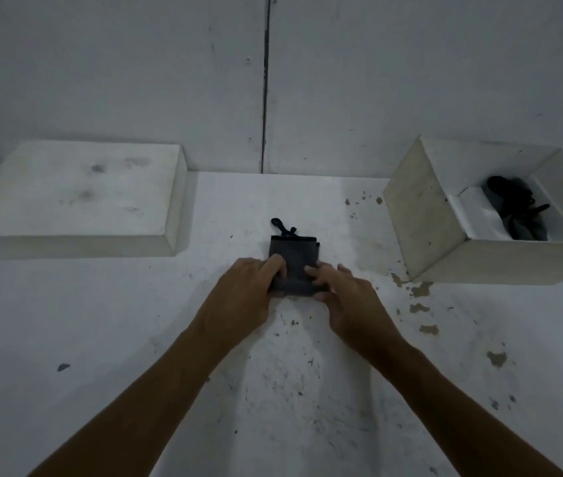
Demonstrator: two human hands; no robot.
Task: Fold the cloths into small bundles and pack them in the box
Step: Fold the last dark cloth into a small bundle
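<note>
Both hands hold the near end of the small dark grey folded cloth (293,261). The left hand (242,290) has its fingers bent over the cloth's left edge, and the right hand (345,297) presses its fingers on the right side with the thumb tucked at the near corner. So each hand is pinching the cloth, not lying flat. The cloth lies on the table right under the fingers, and its far end sticks out past them with a little black loop of cord (282,227) on top. It looks soft, thin and light, so I think it will bend easily and may spring open if let go. The best place to hold it is probably the folded near edge, with both sides squeezed together. Past the cloth to the right sits the open white cardboard box (424,215), well apart from the hands, with more dark cloth bundles (514,208) inside. Far off to the left lies a flat white box lid (73,194). The white table top (290,390) is scratched and chipped, and a plain grey wall (118,63) stands behind.
</note>
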